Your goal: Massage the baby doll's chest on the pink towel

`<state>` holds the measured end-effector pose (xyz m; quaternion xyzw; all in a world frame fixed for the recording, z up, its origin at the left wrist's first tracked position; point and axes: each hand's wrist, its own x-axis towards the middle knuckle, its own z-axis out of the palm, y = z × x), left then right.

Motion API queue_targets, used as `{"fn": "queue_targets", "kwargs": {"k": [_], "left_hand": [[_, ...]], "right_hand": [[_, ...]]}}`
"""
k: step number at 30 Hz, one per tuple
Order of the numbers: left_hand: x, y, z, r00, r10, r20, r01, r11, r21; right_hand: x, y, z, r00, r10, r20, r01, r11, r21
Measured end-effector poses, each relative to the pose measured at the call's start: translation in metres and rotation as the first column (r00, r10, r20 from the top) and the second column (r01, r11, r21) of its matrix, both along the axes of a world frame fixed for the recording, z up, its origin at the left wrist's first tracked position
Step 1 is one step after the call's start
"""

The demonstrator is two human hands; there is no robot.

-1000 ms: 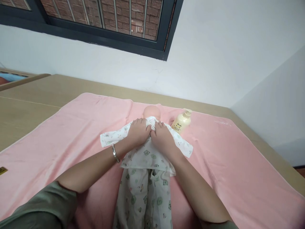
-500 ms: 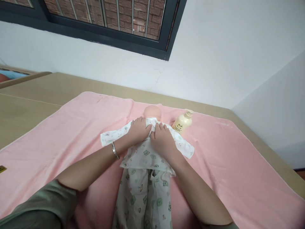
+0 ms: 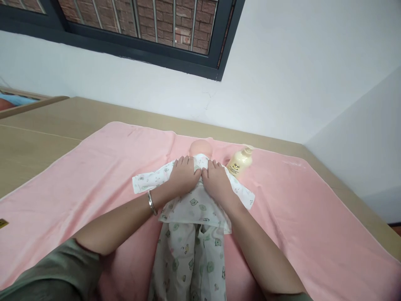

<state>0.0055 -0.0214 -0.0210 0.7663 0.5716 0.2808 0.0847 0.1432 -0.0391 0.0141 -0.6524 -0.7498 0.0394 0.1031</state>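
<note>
A baby doll (image 3: 201, 147) lies on its front or back, I cannot tell which, its round head away from me. It wears a white printed baby top (image 3: 194, 205) with both sleeves spread sideways, and matching patterned trousers (image 3: 181, 259). My left hand (image 3: 184, 175) rests flat on the upper left of the top, fingers extended, a silver bangle on that wrist. On the upper right, my right hand (image 3: 216, 177) lies flat the same way. Both thumbs almost meet at the middle of the chest area. The cloth under the palms is hidden.
A pink blanket (image 3: 297, 209) covers much of the wooden surface (image 3: 94, 109). Right of the doll, a pale yellow pump bottle (image 3: 240, 161) leans or lies tilted. A white wall with a dark-framed barred window (image 3: 140, 42) rises behind. A yellow-black label (image 3: 3, 223) shows at the left edge.
Both hands have flattened and shifted slightly on the top, and their thumbs have come closer together. The doll, clothes and bottle stay in place.
</note>
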Motion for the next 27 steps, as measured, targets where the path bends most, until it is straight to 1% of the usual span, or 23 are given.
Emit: {"fn": "queue_targets", "kwargs": {"k": [3,6,12,17,22,27], "left_hand": [[-0.002,0.003,0.002,0.993,0.008,-0.116,-0.010,1.000,-0.022],[-0.001,0.001,0.000,0.990,0.032,-0.139,-0.031,0.999,0.014],[0.002,0.000,-0.004,0.992,0.062,-0.107,-0.057,0.997,0.052],[0.002,-0.001,-0.002,0.992,0.053,-0.113,-0.049,0.998,0.044],[0.002,-0.002,0.001,0.991,0.047,-0.122,-0.046,0.999,0.018],[0.002,-0.002,0.001,0.992,0.050,-0.112,-0.047,0.999,0.026]], "right_hand": [[-0.005,-0.011,0.003,0.997,0.076,0.033,-0.077,0.996,0.033],[-0.002,-0.010,0.006,0.991,0.129,0.024,-0.130,0.991,0.025],[0.008,0.011,0.004,0.997,0.013,-0.072,-0.015,1.000,-0.027],[0.008,0.012,0.001,0.998,0.016,-0.056,-0.016,1.000,0.010],[0.006,0.010,0.001,0.999,0.014,-0.039,-0.013,1.000,0.024],[0.006,0.011,0.001,0.999,0.014,-0.037,-0.013,0.999,0.030]]}}
